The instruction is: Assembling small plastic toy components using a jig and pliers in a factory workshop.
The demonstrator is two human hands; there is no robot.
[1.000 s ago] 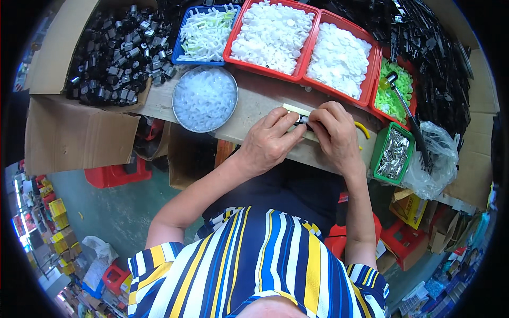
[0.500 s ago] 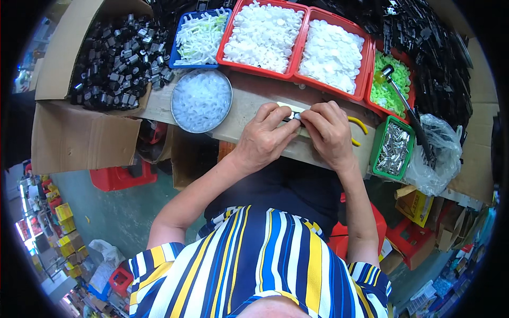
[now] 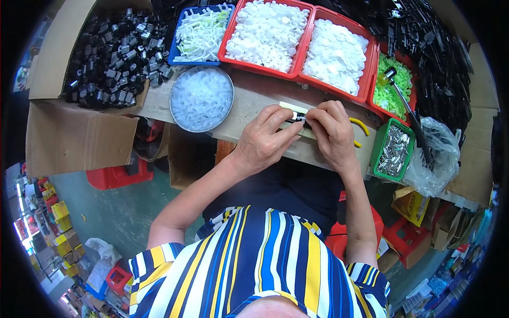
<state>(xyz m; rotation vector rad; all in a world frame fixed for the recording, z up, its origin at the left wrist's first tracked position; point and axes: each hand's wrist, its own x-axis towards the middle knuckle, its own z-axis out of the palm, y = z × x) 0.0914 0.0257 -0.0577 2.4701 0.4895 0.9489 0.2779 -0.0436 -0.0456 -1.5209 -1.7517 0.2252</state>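
My left hand (image 3: 265, 137) is closed in a pinch around a small black plastic part (image 3: 298, 117) at the middle of the bench. From the other side, the fingertips of my right hand (image 3: 332, 131) press together at the end of that part, where a tiny pale piece shows. Most of what the right fingers pinch is hidden. Beneath both hands lies a pale, cream-coloured strip (image 3: 286, 106). Yellow-handled pliers (image 3: 360, 126) rest just right of my right hand, partly covered by it.
Along the bench (image 3: 249, 100) stand a round bowl of translucent pieces (image 3: 202, 99), a blue tray (image 3: 200, 37), red trays of white caps (image 3: 268, 36), a tray of green pieces (image 3: 391, 87) and a green tray of metal pins (image 3: 393, 151). A hammer (image 3: 411, 108) leans at right.
My right fingertips have shifted slightly to the right, showing more of the black part. My left hand keeps its grip; the view has moved a little.
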